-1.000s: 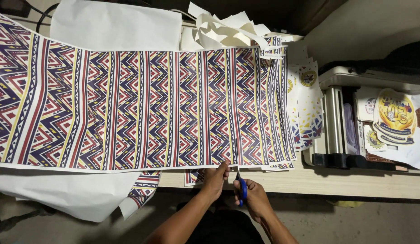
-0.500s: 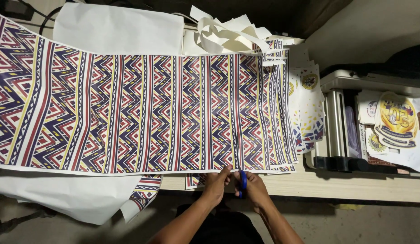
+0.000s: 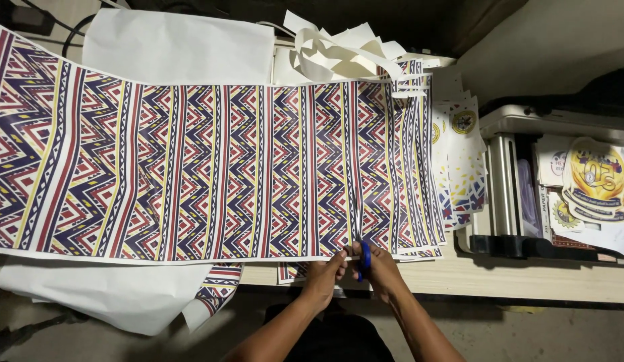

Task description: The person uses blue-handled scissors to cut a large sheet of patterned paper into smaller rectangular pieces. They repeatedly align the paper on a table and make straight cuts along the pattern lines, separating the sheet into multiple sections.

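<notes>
Cutting has only just started at the near edge of the big zigzag-patterned sheet [image 3: 211,167], which lies flat across the wooden table [image 3: 526,278] and overhangs its front. The right hand [image 3: 379,268] is closed around blue-handled scissors [image 3: 364,258], fingers curled tight through the loops, the blades entering the paper's bottom margin; how far apart the blades are I cannot tell. The left hand [image 3: 325,271] pinches the sheet's edge just beside the scissors, fingers together on the paper. Nearly the whole height of the sheet above the blades looks uncut, so most of this cut is left. A heap of white paper strips [image 3: 345,50] at the far edge and a stack of printed sheets [image 3: 459,161] to the right suggest trimming already done. A laminating machine [image 3: 520,181] sits beyond.
</notes>
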